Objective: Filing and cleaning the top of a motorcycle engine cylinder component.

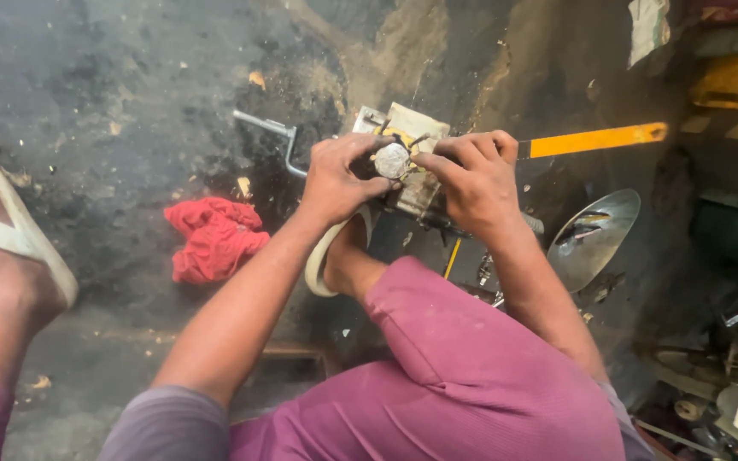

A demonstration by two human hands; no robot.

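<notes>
Block's base [412, 192] hidden under hands

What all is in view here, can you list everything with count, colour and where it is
round metal part: one, grey, centre, pinched between both hands
metal block: one, pale and dirty, under the round part on the floor
bent rod: one, silver, left of the block
flat bar: one, orange-yellow, right of the hands
rag: one, red, on the floor at left
shiny curved plate: one, silver, lower right of the hands
floor: dark, greasy, littered with small scraps
sandal straps: pale, on the foot at far left
trousers: purple, bottom centre
left hand: gripping the round part
right hand: gripping the round part
</notes>
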